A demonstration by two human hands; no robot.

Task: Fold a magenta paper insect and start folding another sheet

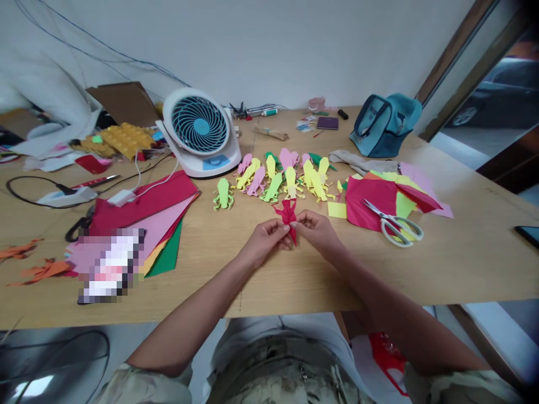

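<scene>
Between my two hands, just above the wooden table, is a small red folded paper figure [288, 211] with thin legs at its top and a pointed lower end. My left hand [272, 233] pinches its left side, and my right hand [314, 225] pinches its right side, thumbs nearly meeting at the middle. Beyond my hands lie several finished paper figures in yellow, pink and green, among them a light green figure [223, 194] set apart at the left. A small yellow paper square [337, 210] lies right of my fingers.
White-handled scissors [396, 224] rest on red paper [366, 202] at right. A fan [200, 129] stands behind at left, near stacked coloured sheets [166, 255]. Orange paper figures [48, 270] lie far left. A blue bag [385, 126] sits at the back right.
</scene>
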